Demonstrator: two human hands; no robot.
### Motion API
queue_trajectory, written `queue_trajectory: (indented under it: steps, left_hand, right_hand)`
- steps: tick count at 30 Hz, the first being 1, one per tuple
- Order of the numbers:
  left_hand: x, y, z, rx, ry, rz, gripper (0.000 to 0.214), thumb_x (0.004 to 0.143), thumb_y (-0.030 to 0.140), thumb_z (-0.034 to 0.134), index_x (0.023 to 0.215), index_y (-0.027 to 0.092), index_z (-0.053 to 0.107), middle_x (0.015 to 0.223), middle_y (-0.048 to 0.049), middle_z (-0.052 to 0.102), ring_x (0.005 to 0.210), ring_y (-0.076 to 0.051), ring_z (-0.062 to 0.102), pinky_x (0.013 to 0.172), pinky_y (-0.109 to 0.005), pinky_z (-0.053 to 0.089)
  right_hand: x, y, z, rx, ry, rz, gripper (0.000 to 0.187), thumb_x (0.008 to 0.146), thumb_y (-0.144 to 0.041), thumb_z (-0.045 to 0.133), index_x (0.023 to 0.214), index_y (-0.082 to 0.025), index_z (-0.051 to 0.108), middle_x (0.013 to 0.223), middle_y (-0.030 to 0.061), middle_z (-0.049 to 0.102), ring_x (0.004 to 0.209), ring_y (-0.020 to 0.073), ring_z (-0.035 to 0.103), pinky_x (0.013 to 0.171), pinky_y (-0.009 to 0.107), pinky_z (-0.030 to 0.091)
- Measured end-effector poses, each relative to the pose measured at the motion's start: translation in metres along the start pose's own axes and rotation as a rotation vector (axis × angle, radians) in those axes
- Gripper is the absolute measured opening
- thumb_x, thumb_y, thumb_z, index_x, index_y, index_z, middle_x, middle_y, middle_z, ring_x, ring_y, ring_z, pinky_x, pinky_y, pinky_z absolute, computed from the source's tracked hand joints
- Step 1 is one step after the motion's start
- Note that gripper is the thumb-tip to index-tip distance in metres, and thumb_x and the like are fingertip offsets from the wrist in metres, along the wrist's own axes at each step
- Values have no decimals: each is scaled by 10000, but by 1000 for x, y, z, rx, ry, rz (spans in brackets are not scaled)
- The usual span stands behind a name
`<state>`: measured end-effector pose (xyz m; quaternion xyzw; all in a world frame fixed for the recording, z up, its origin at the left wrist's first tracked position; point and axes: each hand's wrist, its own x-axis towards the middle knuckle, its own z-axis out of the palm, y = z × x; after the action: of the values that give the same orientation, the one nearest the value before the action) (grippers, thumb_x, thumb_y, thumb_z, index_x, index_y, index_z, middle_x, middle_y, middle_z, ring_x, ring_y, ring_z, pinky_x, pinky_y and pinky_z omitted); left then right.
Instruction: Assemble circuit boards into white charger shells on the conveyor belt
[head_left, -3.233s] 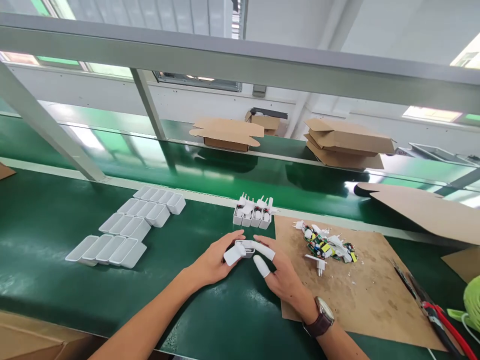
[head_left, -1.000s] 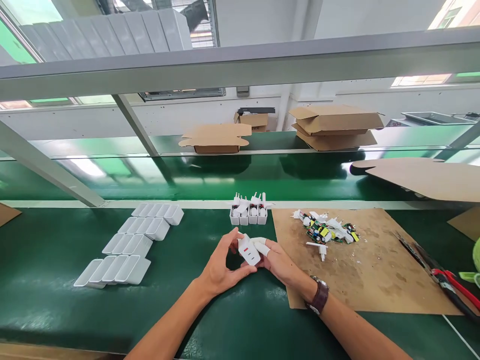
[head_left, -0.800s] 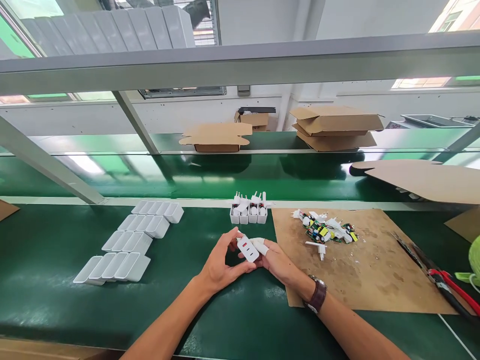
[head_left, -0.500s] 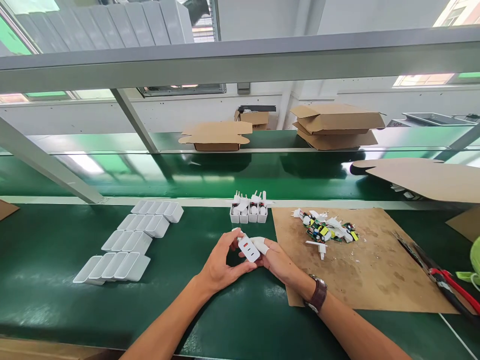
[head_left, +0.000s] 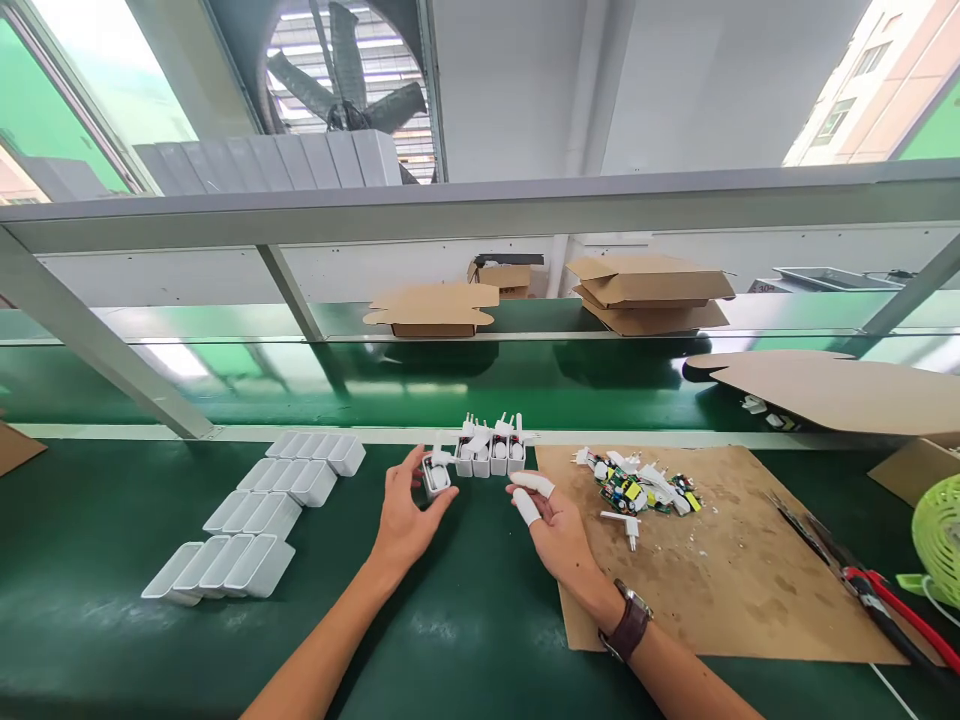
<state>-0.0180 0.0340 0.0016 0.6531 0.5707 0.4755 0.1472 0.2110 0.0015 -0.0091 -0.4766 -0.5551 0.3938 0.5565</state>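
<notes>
My left hand [head_left: 405, 515] is closed on a white charger [head_left: 435, 474], pins up, at the left end of a row of similar chargers [head_left: 491, 455] standing on the green belt. My right hand [head_left: 551, 525] hovers over the belt just right of it, palm up, fingers apart and holding nothing; two of its fingers wear white finger cots. A brown wristwatch [head_left: 624, 632] is on the right wrist.
Rows of empty white shells [head_left: 259, 505] lie to the left. A cardboard sheet [head_left: 720, 580] on the right carries a heap of circuit boards and plug parts [head_left: 637, 485]. Red-handled cutters [head_left: 877, 600] lie at far right. Cardboard boxes [head_left: 645, 295] sit on the back shelf.
My left hand has carried the charger away from my right hand, forward to the row's left end. My right hand has let go and opened. The camera has tilted upward.
</notes>
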Motion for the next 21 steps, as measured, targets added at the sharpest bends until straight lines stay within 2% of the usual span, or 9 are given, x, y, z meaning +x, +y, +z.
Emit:
queue_trajectory:
  steps: [2,5,10,15,18,21]
  left_hand:
    - [17,-8,0,-38,-7,-133,706,775,412,767,1406,206,528,1133,-110,616,927,-259,658,908,-491,573]
    - [36,-17,6,-124,-77,-225,707,740,341,775,1389,192,538,1204,-135,640,958,-259,675,940,-485,560]
    - [38,-20,24,-220,-124,-207,725,704,303,818,1370,202,551,1267,-133,681,947,-231,707,883,-403,590]
    - [32,-17,40,-236,-80,-204,648,733,243,786,1345,197,578,1258,-153,700,1094,-301,696,956,-463,559]
    - [43,-18,49,-252,-53,-209,621,763,224,749,1357,198,568,1266,-157,701,1157,-326,679,997,-499,536]
    - [64,-19,61,-275,-13,-205,610,790,226,721,1374,186,549,1309,-170,679,1205,-338,657,1041,-524,509]
  right_hand:
    - [9,14,-9,-89,51,-14,361,905,-433,611,1207,-242,663,1176,109,724,1035,248,725,967,472,608]
    - [19,29,-20,-134,44,3,421,879,-391,611,1268,-228,623,1164,125,728,1009,256,741,911,475,633]
    - [27,40,-22,-160,25,15,526,854,-359,624,1352,-208,553,1275,172,698,1133,300,720,973,554,595]
    - [45,39,-10,-159,10,9,549,827,-294,631,1362,-210,542,1301,175,696,1206,305,691,1067,579,523]
    - [65,38,-4,-174,15,1,557,826,-272,615,1373,-212,531,1305,169,694,1223,295,684,1095,566,506]
    - [92,39,-1,-204,33,-5,565,817,-253,591,1375,-208,516,1334,172,676,1236,290,678,1107,561,497]
